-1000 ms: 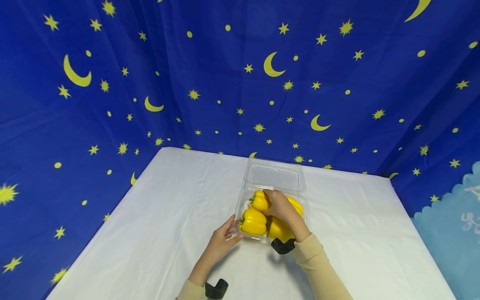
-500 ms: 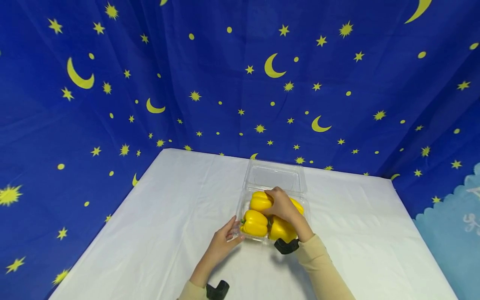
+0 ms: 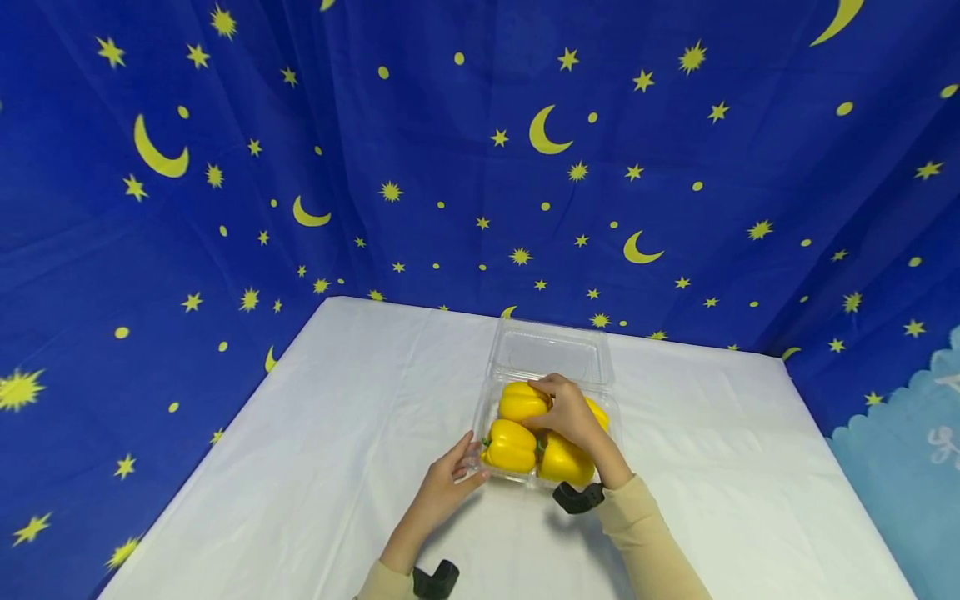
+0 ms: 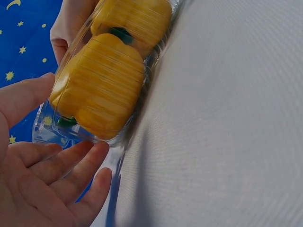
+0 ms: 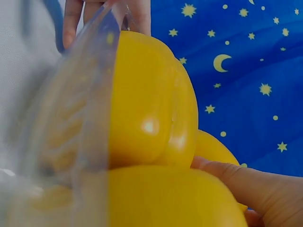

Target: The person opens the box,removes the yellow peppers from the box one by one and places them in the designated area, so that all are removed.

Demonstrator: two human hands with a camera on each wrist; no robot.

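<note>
Yellow bell peppers fill the base of a clear plastic clamshell container (image 3: 487,398) on the table. My right hand (image 3: 570,412) grips the far-left bell pepper (image 3: 519,402), thumb and fingers around its right side. In front of it lies the near-left bell pepper (image 3: 512,447), its green stem pointing left. A near-right bell pepper (image 3: 564,460) sits beneath my right wrist, and the far-right bell pepper (image 3: 598,412) is mostly hidden by that hand. At the container's near-left corner, my left hand (image 4: 52,179) has loosely extended fingers, its thumb and fingertips at the plastic.
The container's lid (image 3: 551,353) lies folded back toward the table's far edge. White cloth (image 3: 375,433) covers the table. A blue curtain (image 3: 450,167) with yellow moons and stars hangs behind and beside it, and a light blue cloth (image 3: 900,442) is at right.
The far-left bell pepper has turned slightly in my right hand, so its stem no longer shows. My right wrist has shifted a little rightward. The left hand stays at the corner.
</note>
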